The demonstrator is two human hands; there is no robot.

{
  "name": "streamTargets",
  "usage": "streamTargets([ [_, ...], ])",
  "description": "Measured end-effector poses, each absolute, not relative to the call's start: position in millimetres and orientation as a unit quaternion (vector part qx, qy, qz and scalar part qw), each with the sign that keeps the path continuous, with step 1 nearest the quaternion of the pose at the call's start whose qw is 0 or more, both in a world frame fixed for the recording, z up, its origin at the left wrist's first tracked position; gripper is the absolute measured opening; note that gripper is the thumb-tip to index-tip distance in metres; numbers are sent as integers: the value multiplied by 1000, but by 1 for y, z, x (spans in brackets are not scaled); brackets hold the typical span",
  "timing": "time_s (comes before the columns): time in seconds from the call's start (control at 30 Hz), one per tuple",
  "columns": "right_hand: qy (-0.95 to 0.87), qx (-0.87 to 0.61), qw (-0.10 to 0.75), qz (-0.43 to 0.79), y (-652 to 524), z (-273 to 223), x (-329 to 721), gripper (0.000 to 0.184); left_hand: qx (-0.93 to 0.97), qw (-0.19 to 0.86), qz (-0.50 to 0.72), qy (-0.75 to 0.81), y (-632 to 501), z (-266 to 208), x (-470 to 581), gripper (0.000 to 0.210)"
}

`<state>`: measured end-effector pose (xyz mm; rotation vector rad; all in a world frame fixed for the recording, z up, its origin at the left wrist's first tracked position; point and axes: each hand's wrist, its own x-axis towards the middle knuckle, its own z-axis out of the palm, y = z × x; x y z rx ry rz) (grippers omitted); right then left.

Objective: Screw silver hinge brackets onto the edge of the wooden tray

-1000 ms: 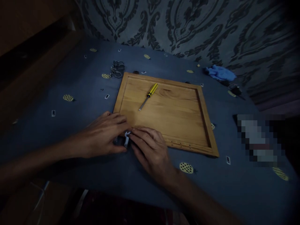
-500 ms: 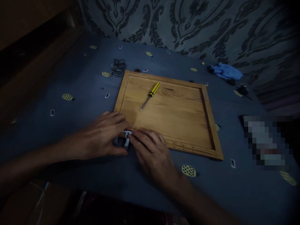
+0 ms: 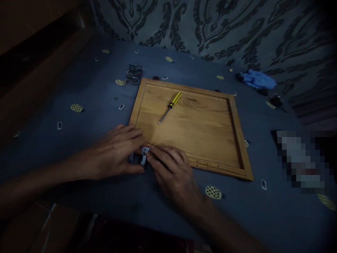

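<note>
The metal bracket [image 3: 143, 160] — between left hand [image 3: 121, 149] and right hand [image 3: 172, 167] — has turned slightly.

Nothing legible; dark marks in white rectangles [image 3: 121, 106] on blue cloth [image 3: 92, 84] too small to read.

From my end I see a framed wooden panel [image 3: 202, 123] lying flat, recessed face up — small dark holes [image 3: 207, 166] dot its near rim, right of middle. At its near-left edge sits a silvery metal fitting [image 3: 143, 160], partly hidden — one prong points nearer.
</note>
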<state>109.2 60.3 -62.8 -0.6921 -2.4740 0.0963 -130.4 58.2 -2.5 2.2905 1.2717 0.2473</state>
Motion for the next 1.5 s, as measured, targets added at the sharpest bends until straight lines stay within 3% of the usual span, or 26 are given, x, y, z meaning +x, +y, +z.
streamTargets([
  [0.53, -913, -254, 314, 53, 58, -63, 108, 25, 840, 260, 68, 472, 59, 1, -127, 29],
  [1.5, -921, -247, 296, 50, 58, -59, 108, 30, 847, 251, 88, 461, 59, -2, -128, 27],
])
